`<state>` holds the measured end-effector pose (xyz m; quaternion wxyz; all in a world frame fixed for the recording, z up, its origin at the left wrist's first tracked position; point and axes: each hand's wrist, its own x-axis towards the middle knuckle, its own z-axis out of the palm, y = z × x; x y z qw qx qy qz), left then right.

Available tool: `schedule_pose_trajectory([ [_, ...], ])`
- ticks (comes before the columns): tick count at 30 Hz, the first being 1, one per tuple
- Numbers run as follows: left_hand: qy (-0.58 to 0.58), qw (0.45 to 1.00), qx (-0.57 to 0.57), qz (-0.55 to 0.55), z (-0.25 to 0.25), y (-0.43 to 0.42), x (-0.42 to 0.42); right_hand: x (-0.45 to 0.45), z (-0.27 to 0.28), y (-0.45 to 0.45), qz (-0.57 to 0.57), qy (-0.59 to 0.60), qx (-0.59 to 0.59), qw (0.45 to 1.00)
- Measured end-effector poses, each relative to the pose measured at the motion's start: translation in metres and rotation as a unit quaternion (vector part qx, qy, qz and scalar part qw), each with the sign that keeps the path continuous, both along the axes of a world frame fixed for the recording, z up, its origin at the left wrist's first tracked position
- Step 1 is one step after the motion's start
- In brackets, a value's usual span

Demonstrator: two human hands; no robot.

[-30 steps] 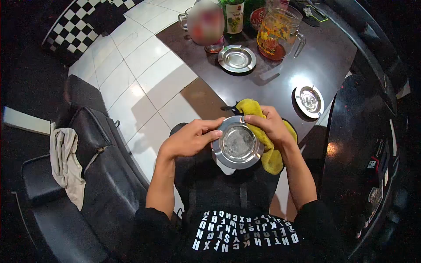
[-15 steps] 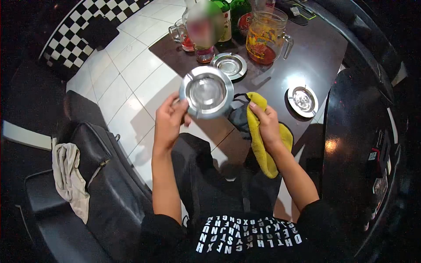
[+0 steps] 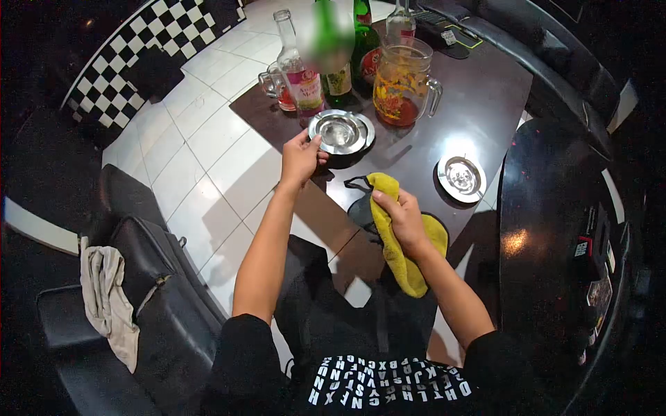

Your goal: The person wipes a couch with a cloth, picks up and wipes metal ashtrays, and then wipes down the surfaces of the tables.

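My left hand (image 3: 301, 161) grips the rim of a round metal ashtray (image 3: 338, 133) between thumb and fingers. This ashtray overlaps a second metal ashtray (image 3: 370, 132), whose right edge shows behind it; whether the two touch I cannot tell. In my right hand (image 3: 404, 223) is a bunched yellow and grey cloth (image 3: 392, 260), with a dark loop at its upper end. A third ashtray (image 3: 461, 178) lies on the dark table (image 3: 479, 104) to the right.
Behind the ashtrays stand a clear bottle with a pink label (image 3: 303, 87), green bottles (image 3: 365, 48), a glass mug (image 3: 281, 90) and a glass pitcher (image 3: 402, 87) with red liquid. A black sofa (image 3: 166, 277) with a beige cloth (image 3: 107, 298) is at left.
My left hand has moved forward with the ashtray, bringing it over the second one near the bottles. The right hand with the cloth has shifted slightly left and down in view.
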<state>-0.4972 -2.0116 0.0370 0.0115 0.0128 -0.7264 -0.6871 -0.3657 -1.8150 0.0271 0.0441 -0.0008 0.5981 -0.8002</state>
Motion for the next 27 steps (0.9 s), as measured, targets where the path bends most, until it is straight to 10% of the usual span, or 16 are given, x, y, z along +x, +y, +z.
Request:
schedule_pose_trajectory([
  [27, 0.094, 0.955, -0.270, 0.083, -0.007, 0.007, -0.016, 0.002, 0.004, -0.001, -0.004, -0.003, 0.017, 1.000],
])
